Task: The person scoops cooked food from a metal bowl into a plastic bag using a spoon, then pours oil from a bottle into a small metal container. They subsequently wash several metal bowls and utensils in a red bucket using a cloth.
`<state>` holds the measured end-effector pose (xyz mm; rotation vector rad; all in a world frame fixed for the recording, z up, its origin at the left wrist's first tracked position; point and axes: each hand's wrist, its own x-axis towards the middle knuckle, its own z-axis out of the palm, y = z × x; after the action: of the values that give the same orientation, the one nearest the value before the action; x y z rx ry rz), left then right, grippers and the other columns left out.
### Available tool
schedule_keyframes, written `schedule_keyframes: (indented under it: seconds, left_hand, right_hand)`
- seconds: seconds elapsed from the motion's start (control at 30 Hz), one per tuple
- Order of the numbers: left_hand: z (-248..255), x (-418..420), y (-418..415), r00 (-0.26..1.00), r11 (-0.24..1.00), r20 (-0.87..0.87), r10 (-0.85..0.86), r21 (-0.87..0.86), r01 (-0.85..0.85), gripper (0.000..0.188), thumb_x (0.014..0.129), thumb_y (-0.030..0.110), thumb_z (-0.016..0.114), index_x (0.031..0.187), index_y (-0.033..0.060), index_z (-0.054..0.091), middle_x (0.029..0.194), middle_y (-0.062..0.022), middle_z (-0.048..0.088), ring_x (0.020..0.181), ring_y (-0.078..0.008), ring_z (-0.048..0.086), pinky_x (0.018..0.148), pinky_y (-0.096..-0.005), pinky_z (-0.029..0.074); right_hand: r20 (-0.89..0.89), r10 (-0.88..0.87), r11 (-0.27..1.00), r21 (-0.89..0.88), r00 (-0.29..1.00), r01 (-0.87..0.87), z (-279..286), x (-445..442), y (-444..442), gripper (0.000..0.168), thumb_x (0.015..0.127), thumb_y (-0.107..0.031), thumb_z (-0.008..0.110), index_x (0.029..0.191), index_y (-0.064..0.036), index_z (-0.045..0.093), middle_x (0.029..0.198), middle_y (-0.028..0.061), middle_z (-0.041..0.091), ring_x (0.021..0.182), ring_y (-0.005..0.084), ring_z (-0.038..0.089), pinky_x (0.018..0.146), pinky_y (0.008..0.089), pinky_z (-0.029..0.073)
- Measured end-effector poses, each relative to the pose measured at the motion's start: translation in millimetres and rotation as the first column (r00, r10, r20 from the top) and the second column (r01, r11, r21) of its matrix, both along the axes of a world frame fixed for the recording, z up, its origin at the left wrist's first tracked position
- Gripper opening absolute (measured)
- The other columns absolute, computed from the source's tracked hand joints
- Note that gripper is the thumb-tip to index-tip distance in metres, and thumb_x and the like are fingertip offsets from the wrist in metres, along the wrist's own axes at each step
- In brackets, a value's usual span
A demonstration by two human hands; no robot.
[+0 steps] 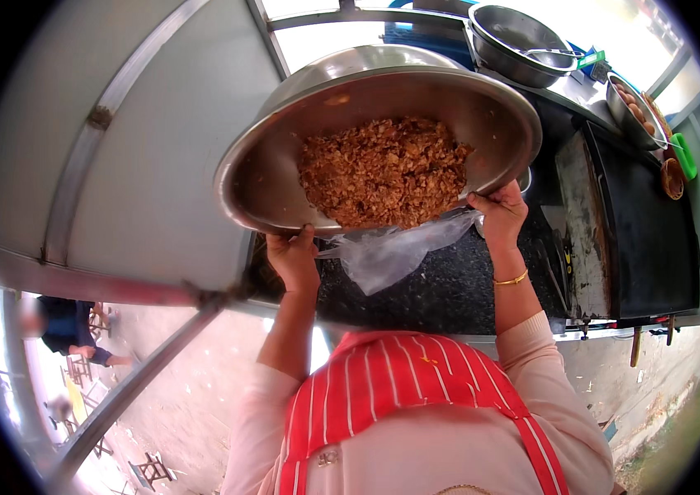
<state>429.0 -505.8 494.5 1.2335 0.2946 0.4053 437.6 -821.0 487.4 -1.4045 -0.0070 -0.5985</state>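
Note:
A large stainless steel bowl is held tilted towards me over the dark speckled countertop. Inside it lies a heap of reddish-brown, crumbly food mixture, slumped against the near side. My left hand grips the near rim at the left, thumb over the edge. Farther right, my right hand holds the same rim, also with its thumb on the lip. Below the near rim, between my hands, a clear plastic bag hangs or lies; whether it touches the bowl I cannot tell.
A black flat cooking surface stands to the right. Beyond it are metal basins, a bowl of brown eggs and a small wicker basket. Grey panels wall the left side. A seated person is outside at lower left.

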Motion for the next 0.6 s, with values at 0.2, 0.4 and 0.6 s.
schedule_keyframes:
  seconds: [0.2, 0.4, 0.6]
  left_hand:
    - [-4, 9, 10, 1.0, 1.0, -0.003, -0.019, 0.022, 0.019, 0.029, 0.077, -0.014, 0.063, 0.097, 0.0067, 0.055, 0.082, -0.0031, 0.06, 0.052, -0.0067, 0.048, 0.042, -0.0216, 0.036]
    - [-3, 7, 9, 1.0, 0.998, -0.012, -0.013, 0.06, 0.013, 0.03, 0.077, -0.015, 0.061, 0.098, 0.0069, 0.056, 0.082, -0.0028, 0.061, 0.051, -0.0065, 0.048, 0.041, -0.0212, 0.036]
    - [-4, 8, 8, 0.999, 0.999, -0.033, -0.012, 0.047, 0.013, 0.031, 0.077, -0.014, 0.062, 0.099, 0.0071, 0.055, 0.082, -0.0029, 0.061, 0.052, -0.0068, 0.048, 0.041, -0.0215, 0.036]
  right_hand:
    - [-0.005, -0.04, 0.999, -0.001, 0.999, 0.04, -9, -5, -3, 0.041, 0.068, 0.02, 0.068, 0.102, -0.002, 0.061, 0.088, 0.0, 0.065, 0.08, 0.0075, 0.06, 0.072, 0.0217, 0.05]
    - [-0.033, -0.014, 0.991, 0.131, 0.999, 0.018, -5, -6, 6, 0.044, 0.068, 0.021, 0.068, 0.105, -0.002, 0.062, 0.087, -0.0011, 0.064, 0.081, 0.0071, 0.059, 0.073, 0.0221, 0.051]
    - [-0.023, -0.009, 0.996, 0.09, 1.0, 0.011, -10, -7, 5, 0.044, 0.067, 0.021, 0.068, 0.105, -0.002, 0.062, 0.087, -0.0015, 0.064, 0.079, 0.0073, 0.059, 0.072, 0.0224, 0.051]
